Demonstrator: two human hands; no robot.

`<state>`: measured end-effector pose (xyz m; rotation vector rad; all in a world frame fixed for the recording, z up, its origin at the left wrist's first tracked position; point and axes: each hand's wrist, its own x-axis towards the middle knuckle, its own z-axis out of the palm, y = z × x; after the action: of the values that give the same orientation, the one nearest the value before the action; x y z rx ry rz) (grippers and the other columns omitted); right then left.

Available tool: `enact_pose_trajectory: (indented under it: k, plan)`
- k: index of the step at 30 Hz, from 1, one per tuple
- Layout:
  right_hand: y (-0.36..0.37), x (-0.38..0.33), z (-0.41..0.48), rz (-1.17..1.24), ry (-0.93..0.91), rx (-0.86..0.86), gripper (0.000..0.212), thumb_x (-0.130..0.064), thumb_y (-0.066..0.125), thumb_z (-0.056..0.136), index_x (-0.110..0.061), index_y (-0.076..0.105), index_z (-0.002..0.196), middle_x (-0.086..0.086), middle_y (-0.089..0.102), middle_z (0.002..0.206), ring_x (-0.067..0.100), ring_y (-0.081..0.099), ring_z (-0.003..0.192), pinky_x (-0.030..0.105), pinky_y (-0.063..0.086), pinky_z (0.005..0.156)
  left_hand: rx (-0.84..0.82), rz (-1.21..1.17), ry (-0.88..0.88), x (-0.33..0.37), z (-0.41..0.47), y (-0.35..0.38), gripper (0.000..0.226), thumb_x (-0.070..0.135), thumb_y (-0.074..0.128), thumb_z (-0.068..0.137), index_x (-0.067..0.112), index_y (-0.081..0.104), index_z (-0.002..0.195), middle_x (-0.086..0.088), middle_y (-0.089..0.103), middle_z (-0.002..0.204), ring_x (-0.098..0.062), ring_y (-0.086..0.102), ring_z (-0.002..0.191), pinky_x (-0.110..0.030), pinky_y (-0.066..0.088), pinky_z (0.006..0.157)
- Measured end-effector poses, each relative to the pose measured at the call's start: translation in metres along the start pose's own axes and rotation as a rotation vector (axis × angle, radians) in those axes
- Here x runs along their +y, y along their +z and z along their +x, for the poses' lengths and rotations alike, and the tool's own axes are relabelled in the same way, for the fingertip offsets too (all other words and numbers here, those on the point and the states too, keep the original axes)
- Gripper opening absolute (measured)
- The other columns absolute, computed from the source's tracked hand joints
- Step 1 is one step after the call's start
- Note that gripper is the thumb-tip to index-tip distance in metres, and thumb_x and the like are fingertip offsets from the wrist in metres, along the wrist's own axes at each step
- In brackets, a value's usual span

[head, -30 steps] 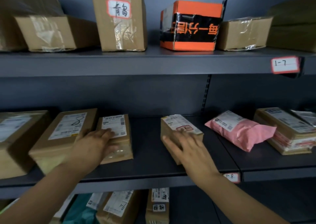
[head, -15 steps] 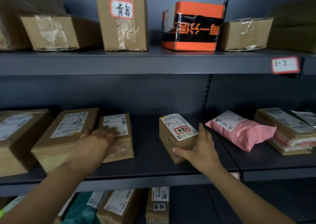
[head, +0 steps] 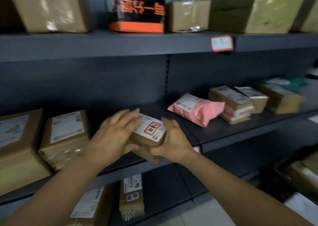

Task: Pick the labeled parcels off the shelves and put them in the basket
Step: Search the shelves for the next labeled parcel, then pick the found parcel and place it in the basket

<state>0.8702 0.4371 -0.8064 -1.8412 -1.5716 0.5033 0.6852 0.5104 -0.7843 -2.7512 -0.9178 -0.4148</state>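
The left hand [head: 117, 134] at 9 o'clock and the right hand [head: 172, 139] at 3 o'clock both hold the small labeled box [head: 149, 131], poking over the middle shelf [head: 215, 127] edge (blurry here), so a loose grip could drop it.

on the middle shelf [head: 223, 132], a bare strip runs between the small parcel [head: 151, 131] and the pink mailer [head: 197, 108], open from the front edge to the back wall [head: 103, 88]. the board in front of the mailer is bare too. on the left, 1 labelled brown box [head: 67, 136] stands near the left hand [head: 113, 136], crowding that side. the upper shelf [head: 103, 44] roofs the bay well above the parcels.
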Motion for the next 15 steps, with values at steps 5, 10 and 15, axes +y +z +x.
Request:
enact_pose_trajectory:
  k: [5,10,15]
  plan:
    - [-0.048,0.037,-0.059,0.011,-0.066,-0.021,0.097,-0.020,0.089,0.057,-0.014,0.035,0.137,-0.004,0.035,0.118,0.004,0.038,0.109,0.007,0.032,0.096,-0.354,-0.051,0.013,0.049,0.036,-0.006,0.119,0.077,0.065,0.052,0.033,0.008,0.147,0.014,0.009,0.154,-0.011,0.013,0.141,-0.040,0.012,0.113]
    - [-0.121,0.101,-0.122,-0.029,-0.072,0.065,0.107,-0.023,0.088,0.057,-0.008,0.026,0.143,-0.008,0.026,0.118,0.000,0.026,0.116,-0.001,0.019,0.100,-0.163,-0.149,0.197,0.151,0.072,-0.010,0.109,0.083,0.062,0.036,0.039,0.034,0.132,0.012,0.049,0.132,-0.014,0.048,0.119,-0.033,0.031,0.097]
    - [-0.219,0.194,-0.180,-0.197,0.003,0.091,0.105,-0.032,0.084,0.063,-0.016,0.024,0.146,-0.007,0.029,0.126,0.007,0.031,0.123,0.017,0.032,0.107,-0.133,-0.229,0.332,0.291,0.135,0.005,0.115,0.072,0.073,0.049,0.030,0.026,0.144,0.012,0.032,0.146,-0.008,0.032,0.130,-0.024,0.022,0.106]
